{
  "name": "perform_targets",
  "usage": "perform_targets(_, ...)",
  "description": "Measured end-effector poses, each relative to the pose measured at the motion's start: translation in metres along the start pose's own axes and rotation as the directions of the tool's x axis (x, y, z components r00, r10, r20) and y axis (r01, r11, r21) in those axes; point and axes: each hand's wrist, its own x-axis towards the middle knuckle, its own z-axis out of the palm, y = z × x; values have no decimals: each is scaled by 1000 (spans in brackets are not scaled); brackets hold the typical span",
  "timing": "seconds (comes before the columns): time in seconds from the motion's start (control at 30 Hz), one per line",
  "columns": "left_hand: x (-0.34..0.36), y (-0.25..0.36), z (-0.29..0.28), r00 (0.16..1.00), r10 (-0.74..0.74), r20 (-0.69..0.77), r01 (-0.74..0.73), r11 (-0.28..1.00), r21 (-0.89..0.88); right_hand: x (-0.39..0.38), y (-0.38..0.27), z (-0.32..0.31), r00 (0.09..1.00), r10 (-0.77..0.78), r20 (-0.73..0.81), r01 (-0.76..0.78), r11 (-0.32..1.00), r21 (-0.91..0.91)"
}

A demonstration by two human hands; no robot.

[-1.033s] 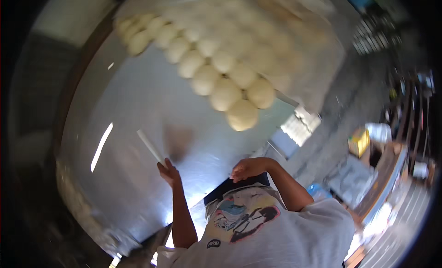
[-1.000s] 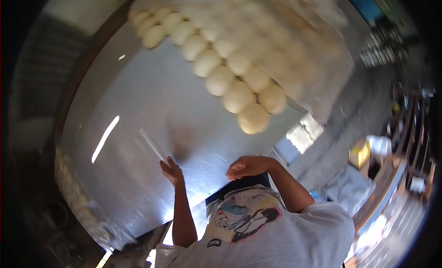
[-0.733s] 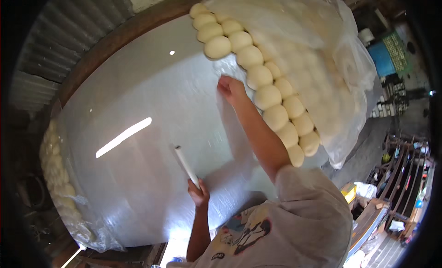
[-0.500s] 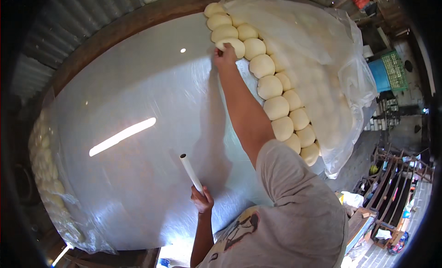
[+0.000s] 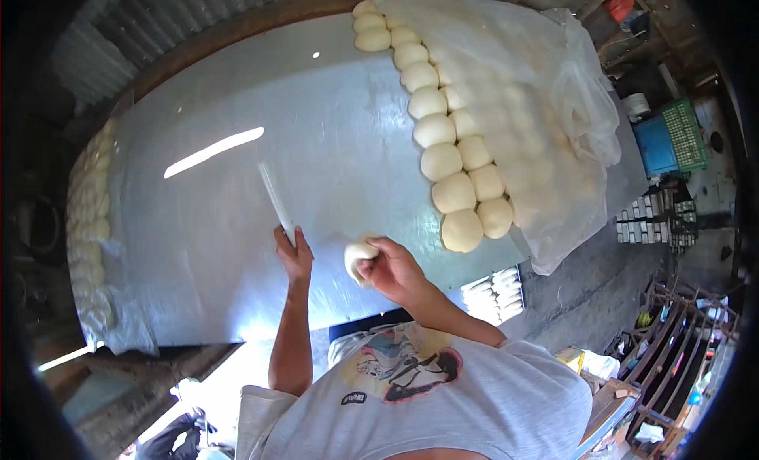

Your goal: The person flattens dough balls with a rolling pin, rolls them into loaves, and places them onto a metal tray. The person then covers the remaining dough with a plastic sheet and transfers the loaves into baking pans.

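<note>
My left hand [image 5: 295,257] is wrapped round the lower end of a white hollow pipe [image 5: 273,193], which slants up and to the left above the smooth metal tabletop [image 5: 340,128]. To its right, near the table's front edge, my right hand [image 5: 394,272] grips a pale dough ball [image 5: 360,257] between thumb and fingers. The dough ball is slightly blurred and hangs down from the grip. Rows of round dough balls [image 5: 439,161] line the right part of the table, touching one another. A clear plastic sheet [image 5: 514,72] covers many more of them.
Along the left end, more dough pieces [image 5: 88,199] lie under plastic [image 5: 118,329]. Beyond the table's right side are a green crate [image 5: 683,136], a blue container [image 5: 655,140] and a wooden rack [image 5: 672,341]. White pieces on a tray [image 5: 494,295] show below the front edge.
My right hand has come back from the far row toward my body, bringing a dough ball away with it. My left hand still holds the pipe, and the view has shifted.
</note>
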Motion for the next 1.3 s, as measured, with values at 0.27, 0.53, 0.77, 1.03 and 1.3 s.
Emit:
perform_targets(0.27,-29,24,-49,838,540,80,-473,646,599,42,11,-77,864,-496,90,112,15,-994)
perform_targets(0.53,44,-26,2,828,427,363,-514,321,795,150,-53,-60,655,-240,717,123,-902,-414)
perform_targets(0.77,247,11,57,856,402,326,-439,230,869,322,-124,5,511,-468,721,-68,-858,-509)
perform_targets(1.03,265,8,58,778,481,403,-523,143,840,352,-128,20,546,-334,769,-83,-934,-347)
perform_targets(1.3,287,-5,59,808,446,385,-512,207,834,369,-128,21,580,-350,736,-138,-932,-334)
